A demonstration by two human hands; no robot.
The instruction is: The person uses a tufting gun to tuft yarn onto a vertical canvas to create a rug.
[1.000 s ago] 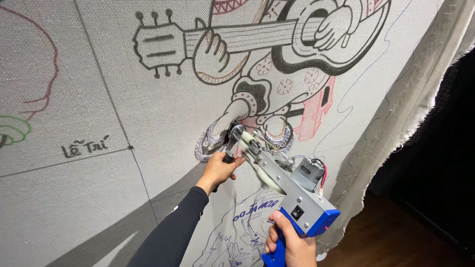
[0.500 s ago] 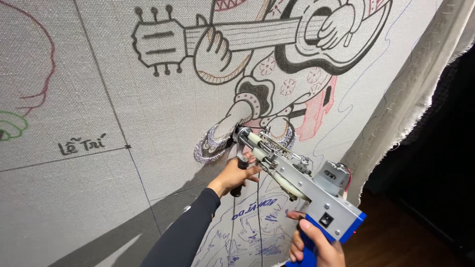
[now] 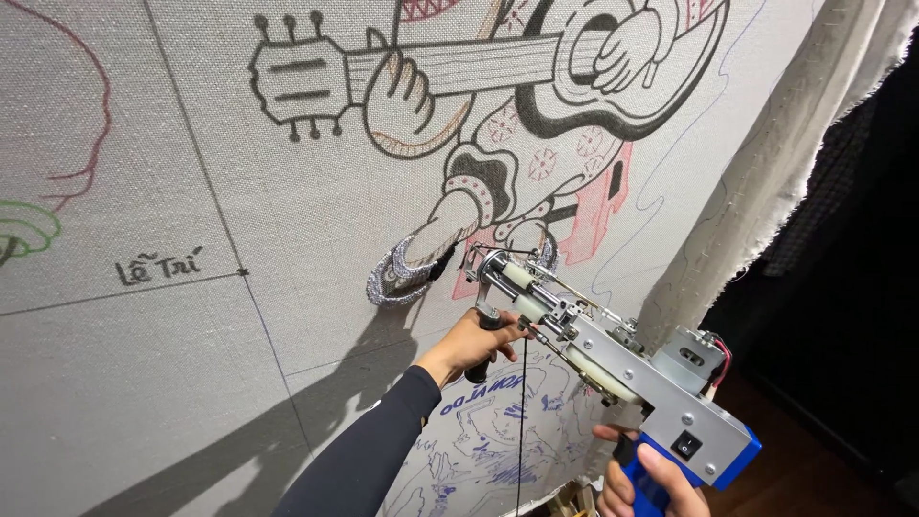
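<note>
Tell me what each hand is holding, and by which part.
Both hold one tufting gun. The left hand grips its black front handle, just behind the needle end. The right hand grips the blue rear handle under the switch.

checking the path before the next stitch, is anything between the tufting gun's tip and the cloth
Nothing visible. The tufting gun points its tip straight at the cloth beside the silver tufted patch. The left hand holds the front handle below; the right hand holds the blue handle.
</note>
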